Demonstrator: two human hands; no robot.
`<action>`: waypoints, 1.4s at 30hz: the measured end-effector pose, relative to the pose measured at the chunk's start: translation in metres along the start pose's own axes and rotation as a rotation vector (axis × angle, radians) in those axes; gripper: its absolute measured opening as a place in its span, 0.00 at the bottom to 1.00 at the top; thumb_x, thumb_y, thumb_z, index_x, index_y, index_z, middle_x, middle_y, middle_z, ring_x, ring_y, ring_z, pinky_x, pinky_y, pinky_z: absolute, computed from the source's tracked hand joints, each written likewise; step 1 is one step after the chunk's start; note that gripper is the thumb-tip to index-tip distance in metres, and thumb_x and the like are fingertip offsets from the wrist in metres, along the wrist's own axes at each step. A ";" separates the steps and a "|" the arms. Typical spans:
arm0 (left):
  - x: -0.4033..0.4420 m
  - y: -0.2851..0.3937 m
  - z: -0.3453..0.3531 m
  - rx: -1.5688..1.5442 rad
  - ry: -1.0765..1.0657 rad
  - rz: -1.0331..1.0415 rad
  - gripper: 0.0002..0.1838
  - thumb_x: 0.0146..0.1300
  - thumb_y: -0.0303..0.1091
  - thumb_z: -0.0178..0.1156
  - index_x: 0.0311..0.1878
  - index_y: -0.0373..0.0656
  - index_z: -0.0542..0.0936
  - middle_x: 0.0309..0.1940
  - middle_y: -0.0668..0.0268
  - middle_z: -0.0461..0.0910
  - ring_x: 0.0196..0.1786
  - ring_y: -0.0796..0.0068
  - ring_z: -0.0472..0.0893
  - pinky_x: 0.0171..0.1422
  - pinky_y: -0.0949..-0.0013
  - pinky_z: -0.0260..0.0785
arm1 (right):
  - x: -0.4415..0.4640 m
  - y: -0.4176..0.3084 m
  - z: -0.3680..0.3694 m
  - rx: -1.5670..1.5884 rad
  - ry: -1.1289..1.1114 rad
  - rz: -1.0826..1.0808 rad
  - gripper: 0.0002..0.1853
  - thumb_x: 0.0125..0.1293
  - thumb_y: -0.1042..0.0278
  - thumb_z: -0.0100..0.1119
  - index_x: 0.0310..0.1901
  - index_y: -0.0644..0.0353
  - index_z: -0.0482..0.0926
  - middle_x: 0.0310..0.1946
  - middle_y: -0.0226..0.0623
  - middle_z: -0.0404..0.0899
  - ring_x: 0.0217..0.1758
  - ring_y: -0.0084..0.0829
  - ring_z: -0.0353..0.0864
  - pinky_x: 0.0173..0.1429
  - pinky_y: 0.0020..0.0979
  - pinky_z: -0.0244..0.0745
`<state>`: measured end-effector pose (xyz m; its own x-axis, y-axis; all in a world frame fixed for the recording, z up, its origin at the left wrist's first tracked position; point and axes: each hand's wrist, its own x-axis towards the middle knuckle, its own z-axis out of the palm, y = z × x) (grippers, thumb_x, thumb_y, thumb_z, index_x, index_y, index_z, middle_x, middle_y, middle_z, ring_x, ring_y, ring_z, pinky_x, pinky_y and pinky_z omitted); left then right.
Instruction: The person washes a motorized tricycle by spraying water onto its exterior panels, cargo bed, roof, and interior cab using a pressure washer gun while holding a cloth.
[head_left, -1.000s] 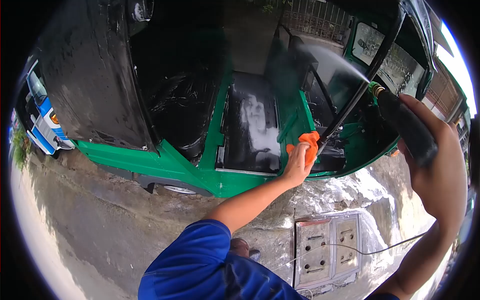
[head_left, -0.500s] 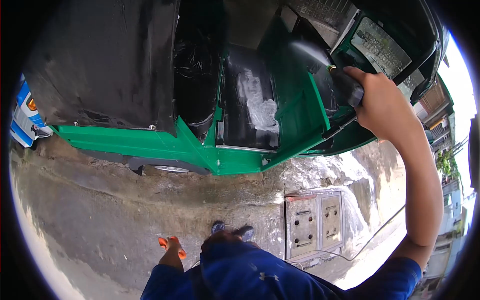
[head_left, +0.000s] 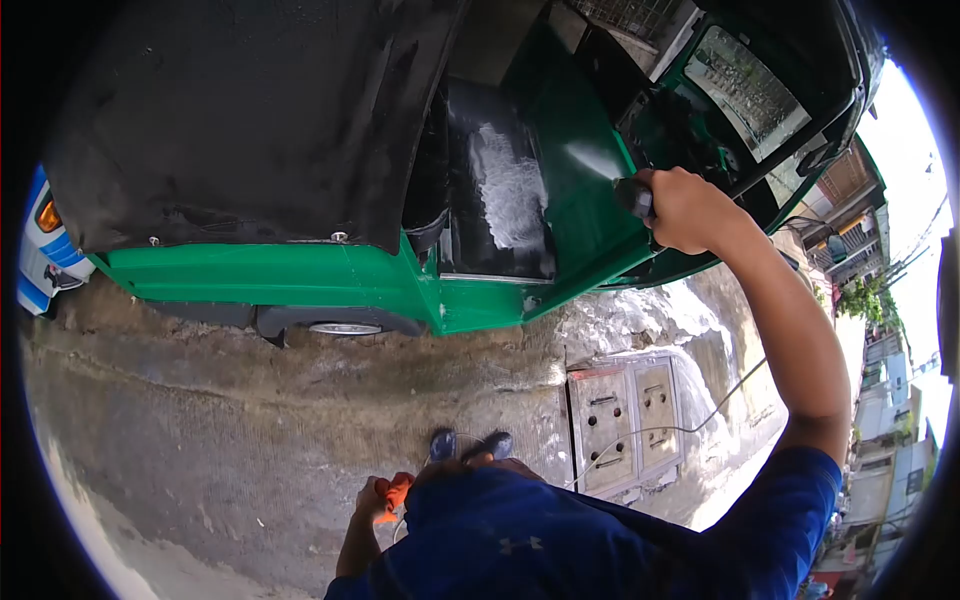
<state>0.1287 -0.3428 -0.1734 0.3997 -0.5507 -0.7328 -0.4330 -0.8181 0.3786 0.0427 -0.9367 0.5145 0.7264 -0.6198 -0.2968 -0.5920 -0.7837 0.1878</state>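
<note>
My right hand (head_left: 690, 212) is closed around a black spray gun (head_left: 634, 198), raised at the side of a green three-wheeled vehicle (head_left: 280, 277). A white jet of water (head_left: 592, 160) leaves the nozzle toward the green partition (head_left: 575, 200). Foamy water (head_left: 510, 190) lies on the vehicle's dark floor behind that partition. Low beside my body, my left hand (head_left: 370, 497) grips a crumpled orange cloth (head_left: 394, 494). The fingers of that hand are partly hidden by the cloth.
A black cover (head_left: 240, 130) drapes over the vehicle's rear. A thin hose (head_left: 690, 430) crosses the wet concrete past metal-framed ground covers (head_left: 605, 425). Part of a blue-and-white vehicle (head_left: 50, 240) shows at far left. My feet (head_left: 443, 444) stand on the pavement.
My right hand with the spray gun has moved left and slightly down in view, the jet now on the green partition. My left hand with the orange cloth has shifted right, toward my body.
</note>
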 end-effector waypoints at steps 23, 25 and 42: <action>-0.037 -0.048 -0.032 -0.381 -0.060 -0.259 0.35 0.59 0.47 0.75 0.62 0.31 0.79 0.51 0.49 0.88 0.56 0.54 0.89 0.58 0.53 0.82 | -0.050 -0.048 0.326 0.985 0.423 0.467 0.35 0.64 0.64 0.69 0.73 0.60 0.73 0.50 0.66 0.85 0.57 0.64 0.85 0.62 0.52 0.79; -0.040 -0.049 -0.033 -0.360 -0.094 -0.242 0.35 0.59 0.47 0.75 0.62 0.31 0.79 0.52 0.50 0.88 0.56 0.56 0.88 0.58 0.54 0.82 | -0.052 -0.057 0.341 0.985 0.426 0.529 0.34 0.65 0.66 0.70 0.73 0.61 0.73 0.50 0.64 0.86 0.58 0.61 0.86 0.62 0.48 0.80; 0.004 0.057 -0.171 -0.514 0.348 -0.141 0.25 0.59 0.37 0.75 0.54 0.31 0.81 0.50 0.51 0.88 0.52 0.55 0.90 0.51 0.53 0.83 | -0.018 -0.059 0.351 1.185 0.387 0.416 0.37 0.64 0.64 0.69 0.75 0.59 0.71 0.45 0.67 0.86 0.53 0.64 0.86 0.59 0.53 0.81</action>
<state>0.2442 -0.4197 -0.0578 0.7012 -0.3828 -0.6015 0.0517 -0.8141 0.5784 -0.0578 -0.8655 0.1798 0.3518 -0.9314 -0.0932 -0.5956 -0.1458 -0.7900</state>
